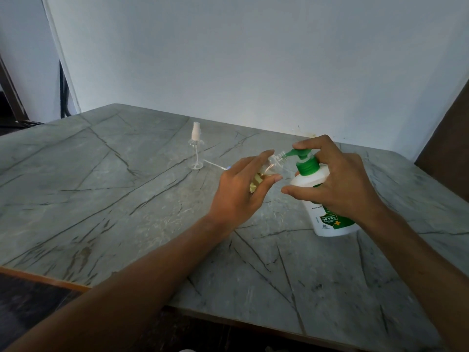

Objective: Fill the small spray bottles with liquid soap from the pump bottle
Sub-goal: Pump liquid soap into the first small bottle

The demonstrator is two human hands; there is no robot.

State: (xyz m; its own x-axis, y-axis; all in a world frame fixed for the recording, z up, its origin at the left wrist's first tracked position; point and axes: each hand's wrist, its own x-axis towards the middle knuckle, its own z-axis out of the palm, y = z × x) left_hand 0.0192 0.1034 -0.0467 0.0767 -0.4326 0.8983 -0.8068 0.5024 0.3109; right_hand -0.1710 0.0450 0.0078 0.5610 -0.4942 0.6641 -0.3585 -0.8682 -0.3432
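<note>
Bearing pump bottle [307, 180], veined table [127, 174], white wall [253, 59]

Glossy plastic pump bottle [307, 181] is sitting on matt stone-look table [127, 199]; clear plastic spray bottle [278, 160] is glinting beside it.

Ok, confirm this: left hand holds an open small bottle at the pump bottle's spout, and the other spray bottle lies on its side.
Wrong: the head view shows the other spray bottle standing upright on the table. The left hand does hold the open small bottle at the spout of the pump bottle.
</note>
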